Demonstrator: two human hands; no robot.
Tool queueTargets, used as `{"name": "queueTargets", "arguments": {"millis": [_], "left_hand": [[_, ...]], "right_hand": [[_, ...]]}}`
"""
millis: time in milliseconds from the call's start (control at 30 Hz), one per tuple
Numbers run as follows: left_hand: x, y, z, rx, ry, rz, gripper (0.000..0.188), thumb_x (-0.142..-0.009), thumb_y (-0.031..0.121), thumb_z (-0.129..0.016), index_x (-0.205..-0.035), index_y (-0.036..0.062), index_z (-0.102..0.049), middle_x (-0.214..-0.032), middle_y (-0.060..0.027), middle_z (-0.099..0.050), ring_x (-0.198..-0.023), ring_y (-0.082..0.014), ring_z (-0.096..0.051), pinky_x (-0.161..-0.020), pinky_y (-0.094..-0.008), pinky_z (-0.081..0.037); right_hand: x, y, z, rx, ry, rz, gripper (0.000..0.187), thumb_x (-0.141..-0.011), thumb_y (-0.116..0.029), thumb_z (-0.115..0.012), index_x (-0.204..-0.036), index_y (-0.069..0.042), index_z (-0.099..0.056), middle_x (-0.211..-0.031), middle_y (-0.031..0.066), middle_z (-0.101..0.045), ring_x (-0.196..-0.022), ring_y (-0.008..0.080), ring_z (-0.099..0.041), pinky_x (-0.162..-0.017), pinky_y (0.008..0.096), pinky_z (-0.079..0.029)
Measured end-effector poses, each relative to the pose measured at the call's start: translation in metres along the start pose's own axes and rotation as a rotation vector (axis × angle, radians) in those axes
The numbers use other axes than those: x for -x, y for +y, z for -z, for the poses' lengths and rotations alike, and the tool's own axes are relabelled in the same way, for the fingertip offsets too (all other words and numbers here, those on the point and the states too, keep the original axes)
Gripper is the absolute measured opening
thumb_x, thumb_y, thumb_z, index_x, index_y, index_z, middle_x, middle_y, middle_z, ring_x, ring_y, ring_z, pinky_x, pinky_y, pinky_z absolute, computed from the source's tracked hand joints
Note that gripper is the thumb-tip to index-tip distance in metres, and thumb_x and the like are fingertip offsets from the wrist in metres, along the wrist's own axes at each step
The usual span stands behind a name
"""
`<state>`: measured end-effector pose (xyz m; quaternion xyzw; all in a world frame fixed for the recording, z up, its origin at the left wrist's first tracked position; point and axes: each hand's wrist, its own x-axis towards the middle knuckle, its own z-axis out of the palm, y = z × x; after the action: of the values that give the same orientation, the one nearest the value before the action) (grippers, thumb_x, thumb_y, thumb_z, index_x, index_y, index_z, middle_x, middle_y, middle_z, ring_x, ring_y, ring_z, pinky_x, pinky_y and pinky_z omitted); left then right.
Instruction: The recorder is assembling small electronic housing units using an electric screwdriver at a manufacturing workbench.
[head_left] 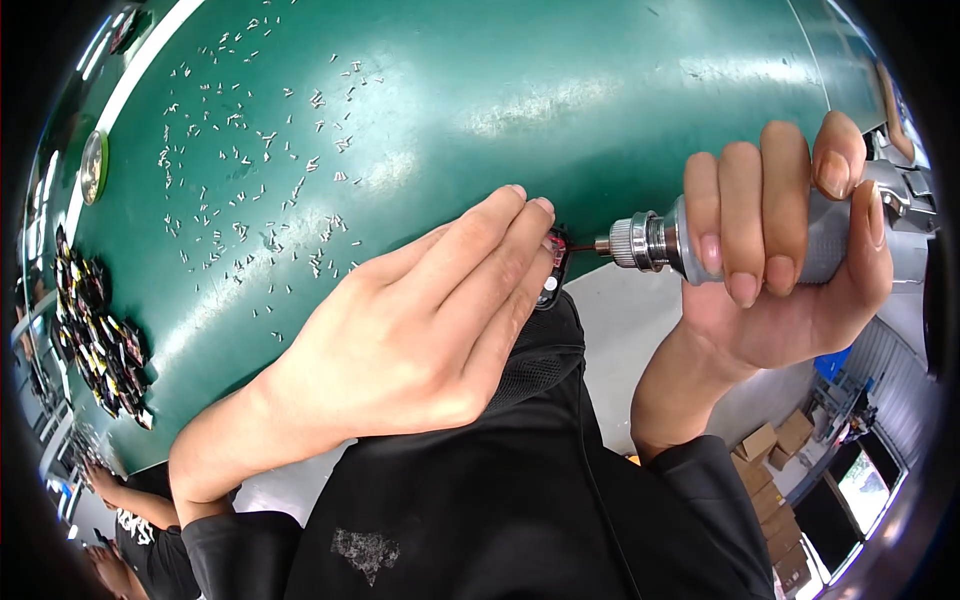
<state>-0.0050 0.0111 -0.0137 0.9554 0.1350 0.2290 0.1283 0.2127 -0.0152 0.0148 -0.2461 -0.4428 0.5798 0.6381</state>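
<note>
My left hand (430, 310) is closed around a small black part (553, 272) with a red area and a round white spot, near the table's front edge. Its fingers cover most of that part. In my right hand (775, 240) is a grey electric screwdriver (690, 240), lying level with its silver collar toward the left. The thin bit (585, 246) reaches to the red area of the black part; whether a screw sits at its tip is too small to tell. Many small silver screws (270, 237) lie scattered on the green table (480, 60) left of my hands.
A pile of small black parts (100, 335) with coloured bits lies at the table's left. A round, green-rimmed dish (94, 168) stands at the far left edge. Another person's arm (130, 497) shows at lower left. Cardboard boxes (770, 490) are stacked at lower right.
</note>
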Motion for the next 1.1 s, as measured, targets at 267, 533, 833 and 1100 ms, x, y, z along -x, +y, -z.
{"name": "queueTargets", "arguments": {"millis": [267,533,833,1100], "left_hand": [[-0.002,0.001,0.001,0.018,0.027,0.007,0.032,-0.064,0.000,-0.065,-0.093,-0.0129,-0.061,-0.103,-0.0213,-0.062,-0.096,-0.0326,-0.062,-0.072,-0.0343,-0.057],[0.000,0.000,-0.001,0.012,0.057,-0.005,0.031,-0.063,-0.001,-0.064,-0.091,-0.0134,-0.061,-0.102,-0.0217,-0.062,-0.095,-0.0327,-0.062,-0.071,-0.0346,-0.057],[-0.002,0.003,-0.006,-0.027,0.109,-0.051,0.034,-0.061,-0.002,-0.063,-0.092,-0.0140,-0.061,-0.101,-0.0231,-0.062,-0.094,-0.0340,-0.062,-0.072,-0.0356,-0.057],[0.006,0.008,0.009,-0.130,0.079,-0.028,0.034,-0.062,0.004,-0.060,-0.091,-0.0121,-0.062,-0.101,-0.0236,-0.061,-0.096,-0.0332,-0.061,-0.081,-0.0363,-0.054]], "right_hand": [[0.000,0.002,0.008,-0.065,-0.035,0.015,0.020,-0.094,-0.024,-0.039,-0.098,-0.006,-0.048,-0.056,-0.0026,-0.041,-0.047,0.0079,-0.040,-0.055,0.0264,-0.039],[-0.005,0.001,-0.003,0.017,-0.025,-0.017,0.017,-0.094,-0.022,-0.039,-0.094,-0.007,-0.046,-0.056,-0.0017,-0.040,-0.047,0.0087,-0.041,-0.055,0.0263,-0.039],[-0.009,0.002,-0.023,0.116,-0.129,-0.027,0.018,-0.095,-0.024,-0.039,-0.086,-0.008,-0.041,-0.056,-0.0008,-0.041,-0.042,0.0083,-0.038,-0.051,0.0250,-0.039],[-0.010,0.013,-0.046,0.155,-0.076,0.094,0.016,-0.088,-0.016,-0.049,-0.078,-0.008,-0.039,-0.049,-0.0025,-0.038,-0.036,0.0070,-0.033,-0.042,0.0233,-0.034]]}}
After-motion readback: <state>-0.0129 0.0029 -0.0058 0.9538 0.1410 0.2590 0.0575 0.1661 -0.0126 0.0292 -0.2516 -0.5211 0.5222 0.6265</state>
